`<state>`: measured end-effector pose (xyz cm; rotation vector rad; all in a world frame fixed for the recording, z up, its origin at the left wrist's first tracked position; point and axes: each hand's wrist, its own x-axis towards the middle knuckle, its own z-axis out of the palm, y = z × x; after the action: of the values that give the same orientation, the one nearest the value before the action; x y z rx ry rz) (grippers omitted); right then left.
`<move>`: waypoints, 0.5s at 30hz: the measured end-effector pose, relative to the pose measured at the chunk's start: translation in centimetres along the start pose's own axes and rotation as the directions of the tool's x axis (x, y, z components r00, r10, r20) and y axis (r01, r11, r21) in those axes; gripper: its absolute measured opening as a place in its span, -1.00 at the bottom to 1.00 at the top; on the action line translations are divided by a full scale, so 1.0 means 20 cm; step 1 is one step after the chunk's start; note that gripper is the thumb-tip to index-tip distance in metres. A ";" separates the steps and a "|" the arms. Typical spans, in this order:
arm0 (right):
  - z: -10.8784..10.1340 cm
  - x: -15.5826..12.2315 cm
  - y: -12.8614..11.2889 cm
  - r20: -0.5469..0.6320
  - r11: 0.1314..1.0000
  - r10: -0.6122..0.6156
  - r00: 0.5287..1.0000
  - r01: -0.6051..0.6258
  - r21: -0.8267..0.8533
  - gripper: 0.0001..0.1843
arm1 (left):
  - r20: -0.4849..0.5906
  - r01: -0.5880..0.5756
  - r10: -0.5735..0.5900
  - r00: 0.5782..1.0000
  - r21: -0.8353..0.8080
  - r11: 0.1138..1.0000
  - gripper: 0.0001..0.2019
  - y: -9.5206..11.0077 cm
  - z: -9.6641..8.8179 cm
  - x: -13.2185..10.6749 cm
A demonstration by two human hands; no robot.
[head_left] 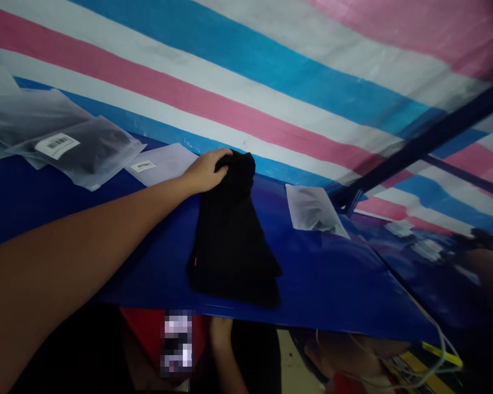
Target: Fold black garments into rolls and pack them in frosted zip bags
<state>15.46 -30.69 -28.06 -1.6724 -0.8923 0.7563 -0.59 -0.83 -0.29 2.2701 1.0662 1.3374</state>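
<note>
My left hand point(209, 170) reaches across the blue table and is closed on the upper end of a folded black garment point(234, 235). The cloth hangs together in a dark bundle that spreads wider toward the table's front edge, and a tiny orange tag shows at its lower left. Below that edge is my right hand point(221, 330), its fingers hidden by the tabletop, so whether it holds anything does not show. Just left of the garment lies a flat translucent bag point(164, 163) with a barcode label.
Filled plastic bags point(102, 150) with barcode labels pile up on the left of the blue table point(328, 284). Another frosted bag point(317, 210) lies to the right. Behind hangs a striped tarp point(238, 109), beside a dark slanted frame bar point(414, 139). White cables point(441, 339) dangle at lower right.
</note>
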 end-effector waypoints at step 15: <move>0.09 -0.19 -0.04 0.319 0.958 -0.203 0.926 0.255 -0.132 -0.43 | 0.001 -0.003 0.003 1.000 0.028 1.000 -0.58 -0.03 0.01 0.01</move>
<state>11.87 -32.86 -27.57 -1.5849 -1.3788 0.8039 -0.66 -0.24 -0.68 2.2932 1.0889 1.3307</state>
